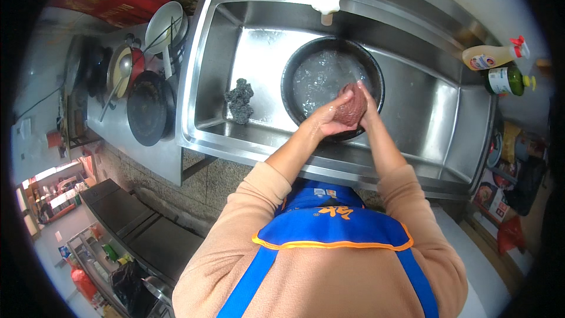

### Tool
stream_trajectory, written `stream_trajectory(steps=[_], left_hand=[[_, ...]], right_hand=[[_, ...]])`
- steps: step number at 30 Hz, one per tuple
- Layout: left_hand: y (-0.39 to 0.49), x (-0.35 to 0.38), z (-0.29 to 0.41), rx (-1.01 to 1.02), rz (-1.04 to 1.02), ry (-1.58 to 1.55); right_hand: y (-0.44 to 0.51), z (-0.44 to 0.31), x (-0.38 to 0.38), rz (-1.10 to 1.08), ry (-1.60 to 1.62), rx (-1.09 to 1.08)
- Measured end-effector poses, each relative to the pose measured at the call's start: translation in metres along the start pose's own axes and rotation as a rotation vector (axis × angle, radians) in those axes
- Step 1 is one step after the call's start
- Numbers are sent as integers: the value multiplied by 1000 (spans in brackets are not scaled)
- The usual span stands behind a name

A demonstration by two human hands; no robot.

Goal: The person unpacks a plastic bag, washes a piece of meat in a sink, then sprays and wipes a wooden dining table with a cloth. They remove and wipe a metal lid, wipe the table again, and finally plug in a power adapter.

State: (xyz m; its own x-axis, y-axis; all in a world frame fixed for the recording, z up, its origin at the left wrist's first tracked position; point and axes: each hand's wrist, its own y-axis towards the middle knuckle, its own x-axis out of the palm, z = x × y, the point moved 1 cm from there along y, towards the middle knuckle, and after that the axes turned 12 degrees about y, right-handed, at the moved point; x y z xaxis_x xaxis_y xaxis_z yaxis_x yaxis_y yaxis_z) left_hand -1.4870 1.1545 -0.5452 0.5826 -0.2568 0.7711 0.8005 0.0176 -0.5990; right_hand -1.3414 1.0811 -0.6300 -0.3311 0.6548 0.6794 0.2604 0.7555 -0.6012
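Both hands are over the near right side of a dark round basin that holds water. Between them they squeeze a reddish-brown cloth. My left hand cups it from the left, thumb across its top. My right hand presses against its right side, with the fingers partly hidden behind it. The water's surface is rippled and glinting. The basin stands on the floor of a stainless steel sink.
A dark grey mesh scourer lies at the sink's left. Above the basin is a tap. Two detergent bottles, one pale and one green, stand beyond the right rim. A black pan and a ladle are on the left counter.
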Motion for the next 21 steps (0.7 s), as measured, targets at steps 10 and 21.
stream_trajectory(steps=[10,21], left_hand=[[-4,53,-32,337,-279,-767],[-25,42,-18,341,-194,-249]], right_hand=[[-34,39,67,-899,823,-164],[-33,-47,99,-588,13,248]])
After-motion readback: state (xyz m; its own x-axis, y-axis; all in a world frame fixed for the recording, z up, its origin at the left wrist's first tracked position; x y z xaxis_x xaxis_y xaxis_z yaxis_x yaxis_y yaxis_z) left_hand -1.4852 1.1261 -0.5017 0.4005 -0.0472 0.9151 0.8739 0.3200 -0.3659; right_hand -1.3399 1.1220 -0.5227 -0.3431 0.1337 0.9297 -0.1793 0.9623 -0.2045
